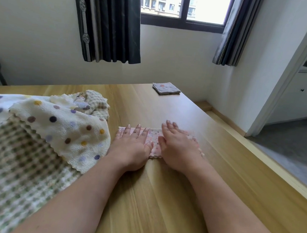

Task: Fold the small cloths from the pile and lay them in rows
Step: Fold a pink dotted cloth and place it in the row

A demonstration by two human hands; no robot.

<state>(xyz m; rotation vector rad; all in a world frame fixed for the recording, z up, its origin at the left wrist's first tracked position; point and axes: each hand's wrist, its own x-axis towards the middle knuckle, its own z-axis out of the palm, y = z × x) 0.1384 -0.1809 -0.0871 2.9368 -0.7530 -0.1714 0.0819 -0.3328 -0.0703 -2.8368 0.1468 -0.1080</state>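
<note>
Pink flower-printed cloth point(154, 137) lies folded into a strip on the pale wooden worktop point(158, 202). The left hand point(133, 142) and right hand point(177, 147) press flat on it, fingers straight, gripping nothing. The pile point(44, 123) of dotted and checked cloths sits just left; a folded grey cloth point(166, 88) rests at the far edge.

Reaches forward with both bare forearms, converging from the near corners toward the middle, wrists low and nearly straight. Lays the left hand point(132, 143) palm down with fingers straight and slightly spread, pointing away, thumb angled inward toward the other hand. Sets the right hand point(177, 147) just beside it, also palm down, fingers straight and close together, tips slightly blurred, thumbs near each other but apart.
</note>
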